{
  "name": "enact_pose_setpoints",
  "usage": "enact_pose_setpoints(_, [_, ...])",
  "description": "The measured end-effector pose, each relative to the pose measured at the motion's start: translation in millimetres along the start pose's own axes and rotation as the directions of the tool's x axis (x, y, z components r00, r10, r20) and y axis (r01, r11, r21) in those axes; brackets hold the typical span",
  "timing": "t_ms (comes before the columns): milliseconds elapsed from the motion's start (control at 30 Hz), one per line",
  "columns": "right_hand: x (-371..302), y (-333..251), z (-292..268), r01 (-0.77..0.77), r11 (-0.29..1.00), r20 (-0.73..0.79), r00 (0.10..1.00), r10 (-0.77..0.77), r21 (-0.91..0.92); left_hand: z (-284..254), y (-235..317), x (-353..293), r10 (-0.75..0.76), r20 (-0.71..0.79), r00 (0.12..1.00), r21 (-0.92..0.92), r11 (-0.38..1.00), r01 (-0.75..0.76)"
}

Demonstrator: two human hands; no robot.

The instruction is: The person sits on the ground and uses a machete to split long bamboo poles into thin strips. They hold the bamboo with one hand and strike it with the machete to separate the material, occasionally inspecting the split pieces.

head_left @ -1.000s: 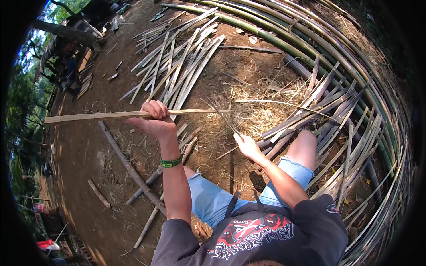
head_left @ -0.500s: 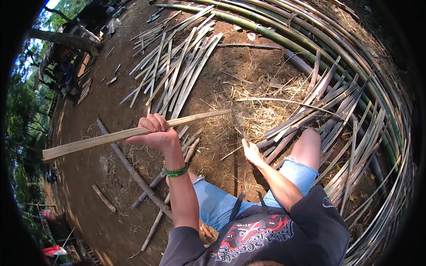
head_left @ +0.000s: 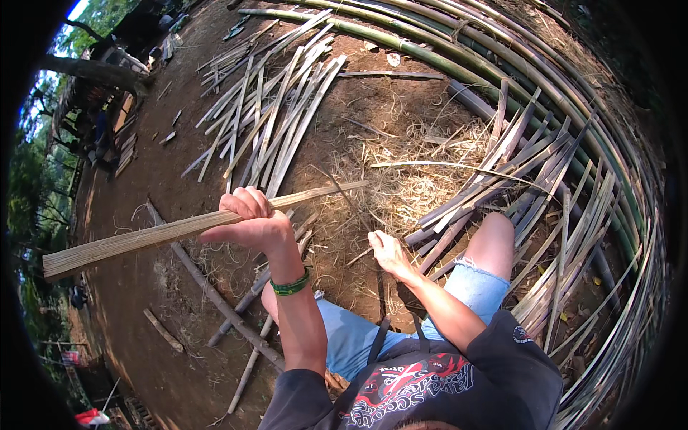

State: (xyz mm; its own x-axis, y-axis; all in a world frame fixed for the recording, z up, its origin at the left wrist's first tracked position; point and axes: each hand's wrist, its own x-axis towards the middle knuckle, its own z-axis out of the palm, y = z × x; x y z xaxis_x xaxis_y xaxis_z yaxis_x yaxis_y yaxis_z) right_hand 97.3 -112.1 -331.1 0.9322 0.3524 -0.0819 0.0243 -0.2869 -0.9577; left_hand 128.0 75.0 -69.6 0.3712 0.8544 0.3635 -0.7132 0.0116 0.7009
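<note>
Gripping the long bamboo strip (head_left: 193, 228) mid-length at centre-left of the frame, my left hand (head_left: 251, 222) is wrapped tight to balance its tilted span, while my right hand (head_left: 388, 252), fingers curled loosely at centre, pinches a thin sliver, apparently to steady it.

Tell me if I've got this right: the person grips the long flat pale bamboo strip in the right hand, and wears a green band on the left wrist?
Not quite. The head view shows the left hand gripping the long flat pale bamboo strip; the green band is on that left wrist.
</note>
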Motion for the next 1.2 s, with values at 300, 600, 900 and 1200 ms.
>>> enact_pose_setpoints(300, [50.0,94.7,-33.4,-0.415,0.884,-0.068,0.91,0.41,-0.216,-9.7,-10.7,14.8,-0.16,0.519,0.84,-0.225,0.922,0.315])
enact_pose_setpoints(600, [-12.2,-26.8,-36.1,0.158,0.98,0.029,0.986,-0.163,0.118,-13.8,-6.6,23.0,-0.108,0.903,0.417,-0.121,0.865,0.488])
enact_pose_setpoints(900, [27.3,84.7,-37.5,-0.453,0.876,-0.093,0.892,0.443,-0.167,-25.2,-3.1,31.1,-0.106,0.906,0.41,-0.131,0.851,0.508])
enact_pose_setpoints(1200, [39.8,117.4,-47.2,-0.586,0.731,-0.129,0.803,0.582,-0.349,-33.1,-14.5,24.0,-0.18,0.497,0.849,-0.208,0.925,0.317])
